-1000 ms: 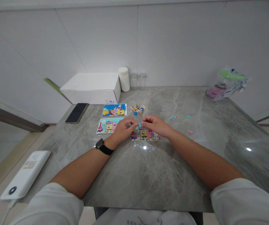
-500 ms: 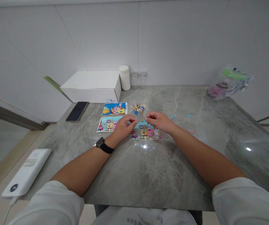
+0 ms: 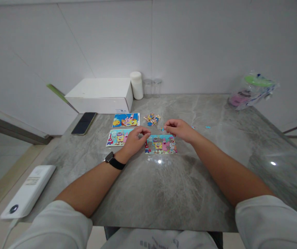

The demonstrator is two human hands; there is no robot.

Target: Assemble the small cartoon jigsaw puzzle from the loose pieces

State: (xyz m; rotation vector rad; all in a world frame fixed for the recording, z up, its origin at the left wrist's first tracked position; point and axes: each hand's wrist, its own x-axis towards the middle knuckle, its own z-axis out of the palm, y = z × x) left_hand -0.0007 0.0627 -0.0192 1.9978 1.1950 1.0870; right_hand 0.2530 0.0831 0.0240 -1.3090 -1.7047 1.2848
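A colourful cartoon jigsaw puzzle (image 3: 161, 145) lies flat on the grey marbled table, its pieces joined into a rectangle. My right hand (image 3: 179, 130) hovers just beyond its top right part, thumb and forefinger pinched on a small blue puzzle piece (image 3: 162, 129). At the puzzle's upper left corner is my left hand (image 3: 137, 139), with thumb and fingertips drawn together; whatever is between them is too small to make out. That hand partly covers a picture card (image 3: 114, 138) with the same cartoon scene. Behind the puzzle sits a heap of loose puzzle pieces (image 3: 152, 119).
A blue cartoon card (image 3: 126, 120) lies behind the picture card. Farther left are a phone (image 3: 84, 123), a white box (image 3: 99, 95) and a power bank (image 3: 28, 191). A white bottle (image 3: 137, 85) and two glass jars (image 3: 152, 88) stand by the wall. A loose blue piece (image 3: 208, 127) and a bagged cup (image 3: 249, 91) are right.
My right hand has drawn back from the puzzle's top edge, up and to the right, with the small piece in its fingertips. My left hand stays nearly where it was.
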